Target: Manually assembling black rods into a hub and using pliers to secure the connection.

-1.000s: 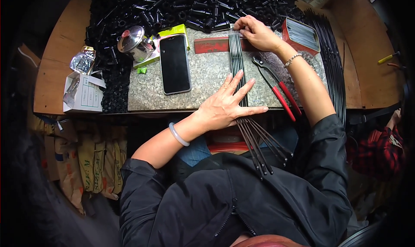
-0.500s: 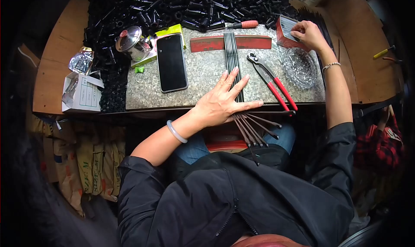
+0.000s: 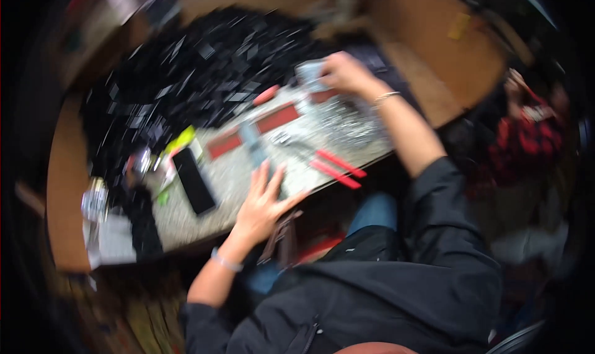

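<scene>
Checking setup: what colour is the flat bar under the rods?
The flat bar is red: head view, blurred.

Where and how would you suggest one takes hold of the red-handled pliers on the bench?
By both red handles, coming from the person's near right side. The pliers lie slantwise, their head pointing away to the left and the handles toward the near edge of the bench, where the ends seem to overhang, likely leaving room for fingers.

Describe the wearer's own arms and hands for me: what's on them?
Both the left hand and right hand are ungloved. A pale bangle circles the left wrist, a thin silvery bracelet the right. Black sleeves end around the elbows, leaving the forearms bare. Blur hides finer detail, such as any rings.
</scene>
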Action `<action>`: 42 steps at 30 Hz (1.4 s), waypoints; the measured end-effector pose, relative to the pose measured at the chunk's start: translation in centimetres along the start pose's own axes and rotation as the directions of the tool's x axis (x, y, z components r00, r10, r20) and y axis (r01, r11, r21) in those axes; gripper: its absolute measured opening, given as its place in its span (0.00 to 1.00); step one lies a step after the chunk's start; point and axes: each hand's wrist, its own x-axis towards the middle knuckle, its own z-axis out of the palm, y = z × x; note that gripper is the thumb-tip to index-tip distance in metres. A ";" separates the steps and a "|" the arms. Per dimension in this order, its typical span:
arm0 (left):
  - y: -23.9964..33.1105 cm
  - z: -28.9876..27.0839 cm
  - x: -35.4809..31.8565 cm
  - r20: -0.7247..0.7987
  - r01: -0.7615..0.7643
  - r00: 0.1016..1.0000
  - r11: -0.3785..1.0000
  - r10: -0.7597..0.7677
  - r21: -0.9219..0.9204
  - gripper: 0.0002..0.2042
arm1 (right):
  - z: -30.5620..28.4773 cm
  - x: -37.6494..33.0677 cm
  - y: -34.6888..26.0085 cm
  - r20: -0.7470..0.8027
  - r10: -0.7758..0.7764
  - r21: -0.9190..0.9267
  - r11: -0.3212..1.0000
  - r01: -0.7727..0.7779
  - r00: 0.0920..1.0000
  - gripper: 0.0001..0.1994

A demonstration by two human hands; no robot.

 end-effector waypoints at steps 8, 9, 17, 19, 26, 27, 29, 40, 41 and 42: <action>2.0 -1.2 0.7 0.057 0.054 0.997 0.996 -0.058 0.068 0.29 | -0.8 -0.8 -1.1 -0.259 -0.108 -0.071 0.993 0.092 0.960 0.05; 2.1 -1.2 1.2 0.043 0.042 0.998 0.997 -0.045 0.059 0.29 | -0.7 -0.6 -0.4 -0.317 -0.091 -0.023 0.996 0.088 0.944 0.05; 1.8 -0.8 1.4 0.063 0.051 0.996 0.997 -0.055 0.055 0.29 | -0.5 -0.7 -2.7 -0.394 -0.060 0.145 0.981 0.126 0.917 0.06; 1.7 -0.8 1.3 0.055 0.053 0.997 0.996 -0.057 0.066 0.30 | -0.3 -0.1 -4.0 -0.377 -0.060 0.206 0.968 0.146 0.924 0.06; 0.7 -0.4 0.8 0.028 0.053 0.998 0.998 -0.053 0.021 0.28 | 0.9 0.7 -8.1 -0.227 -0.181 0.292 0.924 0.245 0.957 0.07; 0.5 -0.2 0.5 0.005 0.046 0.999 0.998 -0.046 0.035 0.28 | 0.9 0.8 -9.2 -0.169 -0.186 0.338 0.912 0.234 0.968 0.08; 0.5 -0.7 0.2 0.006 0.064 0.998 0.998 -0.064 0.015 0.28 | 2.3 1.6 -10.4 -0.018 -0.202 0.435 0.880 0.190 0.979 0.09; -0.2 -0.4 -0.1 -0.020 0.024 1.000 0.999 -0.023 0.022 0.34 | 8.3 4.0 -10.2 0.162 -0.080 0.409 0.912 0.006 0.984 0.13; -0.3 -0.4 -0.2 -0.020 0.031 0.999 0.999 -0.030 0.026 0.34 | 8.4 4.0 -10.5 0.163 -0.087 0.413 0.911 0.012 0.983 0.13; -0.3 -0.3 -0.2 -0.022 0.029 0.999 1.000 -0.029 0.011 0.34 | 8.3 4.0 -10.7 0.173 -0.062 0.400 0.917 -0.013 0.983 0.13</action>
